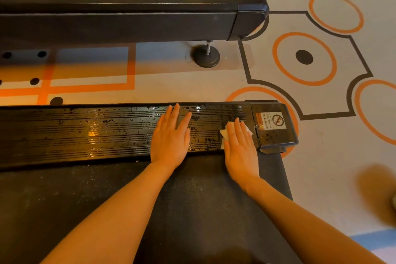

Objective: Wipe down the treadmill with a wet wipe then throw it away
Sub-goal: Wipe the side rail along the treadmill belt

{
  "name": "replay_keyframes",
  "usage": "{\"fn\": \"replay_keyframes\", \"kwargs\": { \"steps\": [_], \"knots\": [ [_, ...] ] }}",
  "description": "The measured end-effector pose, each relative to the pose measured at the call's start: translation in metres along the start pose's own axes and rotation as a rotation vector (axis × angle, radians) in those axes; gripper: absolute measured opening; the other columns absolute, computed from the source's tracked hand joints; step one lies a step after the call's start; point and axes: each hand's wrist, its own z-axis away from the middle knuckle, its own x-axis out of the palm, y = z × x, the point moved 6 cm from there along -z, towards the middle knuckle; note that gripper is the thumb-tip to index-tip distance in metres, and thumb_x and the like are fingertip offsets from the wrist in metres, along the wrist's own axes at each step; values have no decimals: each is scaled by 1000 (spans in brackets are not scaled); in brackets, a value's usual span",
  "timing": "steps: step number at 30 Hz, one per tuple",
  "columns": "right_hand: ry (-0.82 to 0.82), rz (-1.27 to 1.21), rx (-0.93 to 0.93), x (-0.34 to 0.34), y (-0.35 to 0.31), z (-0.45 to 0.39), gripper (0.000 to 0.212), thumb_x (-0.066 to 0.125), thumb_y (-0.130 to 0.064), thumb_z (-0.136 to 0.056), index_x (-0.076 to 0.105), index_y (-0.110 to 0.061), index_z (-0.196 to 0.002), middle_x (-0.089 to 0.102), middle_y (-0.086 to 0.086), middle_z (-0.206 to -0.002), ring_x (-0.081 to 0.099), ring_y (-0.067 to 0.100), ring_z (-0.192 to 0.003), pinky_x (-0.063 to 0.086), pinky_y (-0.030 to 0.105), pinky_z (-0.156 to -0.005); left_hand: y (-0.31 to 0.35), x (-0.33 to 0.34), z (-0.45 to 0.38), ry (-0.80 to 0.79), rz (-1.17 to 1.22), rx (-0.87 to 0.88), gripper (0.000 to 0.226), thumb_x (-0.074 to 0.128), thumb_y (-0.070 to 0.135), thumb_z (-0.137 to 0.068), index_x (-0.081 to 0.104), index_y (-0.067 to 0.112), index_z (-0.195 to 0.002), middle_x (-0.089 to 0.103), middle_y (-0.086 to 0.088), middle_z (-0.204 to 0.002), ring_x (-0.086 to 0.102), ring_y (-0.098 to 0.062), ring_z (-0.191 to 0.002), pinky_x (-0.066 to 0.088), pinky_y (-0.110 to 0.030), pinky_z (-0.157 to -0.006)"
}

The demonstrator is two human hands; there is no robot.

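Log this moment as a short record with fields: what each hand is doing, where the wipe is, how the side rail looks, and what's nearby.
left hand: left hand flat on the side rail, nothing under it
right hand: right hand pressing the wet wipe flat on the rail
wipe position: near the rail's end cap, beside its warning sticker
rail surface: glossy, wet streaks
belt: treadmill belt under the forearms
nearby: second treadmill across the floor

Single head-worn view: you look steeply down and forward from close above the treadmill's side rail (96, 133), with the belt (107, 199) filling the lower frame, a second treadmill (128, 6) across the top, and patterned floor (321, 156) to your right.
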Motion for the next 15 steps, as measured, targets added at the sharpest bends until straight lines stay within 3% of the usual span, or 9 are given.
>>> {"fn": "replay_keyframes", "kwargs": {
  "steps": [4,15],
  "knots": [
    [4,-6,-1,-3,-1,-10,54,35,-26,-105,18,-11,-154,8,12,-162,2,27,-150,0,36,-118,0,0,0,-1,14,-4,48,47,28,-100,42,19,-146,28,-15,-157,21,-33,-147,14,-42,-115],
    [-62,8,2,-14,6,-48,55,28,-31,-106,12,-14,-156,0,9,-164,-5,24,-150,-1,36,-121,0,0,0,-23,41,-20,49,38,32,-104,32,22,-151,17,-11,-161,9,-28,-150,4,-36,-116]
  ]
}}
